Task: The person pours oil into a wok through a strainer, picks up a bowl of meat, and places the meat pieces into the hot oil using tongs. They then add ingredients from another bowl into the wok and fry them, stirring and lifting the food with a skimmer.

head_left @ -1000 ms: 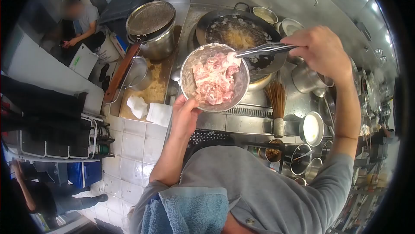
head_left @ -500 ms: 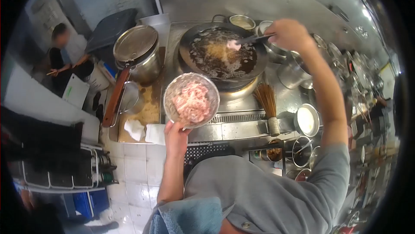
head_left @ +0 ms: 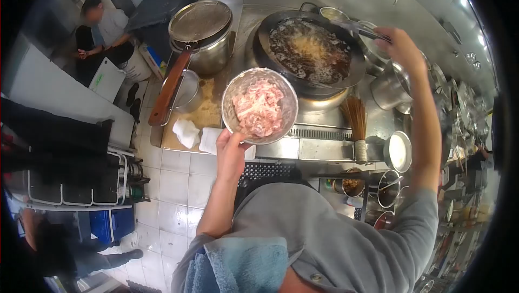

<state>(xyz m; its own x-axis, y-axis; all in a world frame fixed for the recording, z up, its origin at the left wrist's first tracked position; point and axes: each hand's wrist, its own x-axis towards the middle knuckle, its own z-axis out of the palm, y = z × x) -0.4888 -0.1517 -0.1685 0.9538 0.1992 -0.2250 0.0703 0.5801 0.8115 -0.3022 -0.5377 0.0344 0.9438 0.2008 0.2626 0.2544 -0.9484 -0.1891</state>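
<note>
My left hand (head_left: 231, 155) grips the near rim of a metal bowl (head_left: 228, 98) and holds it in front of the stove. Raw, pale pink meat pieces (head_left: 259, 108) lie in this bowl. Behind it stands a large black wok (head_left: 264, 38) of dark, bubbling oil (head_left: 311, 49), with lighter foam in the middle. My right hand (head_left: 405, 52) is closed around the handle of dark tongs (head_left: 373, 32), at the wok's far right edge. The tips of the tongs are blurred, and I cannot tell whether they hold anything.
Left of the wok, a strainer with a wooden handle (head_left: 175, 84) rests across a steel pot (head_left: 208, 57). White cloths (head_left: 186, 133) lie at the counter's front. A bamboo brush (head_left: 357, 130) and a bowl of white liquid (head_left: 399, 151) are at right. Another person (head_left: 105, 33) sits at far left.
The tongs have moved from over the oil, where they held a pale meat piece, to the wok's right edge. That piece no longer shows. The view has shifted, and the bowl stays in my left hand.
</note>
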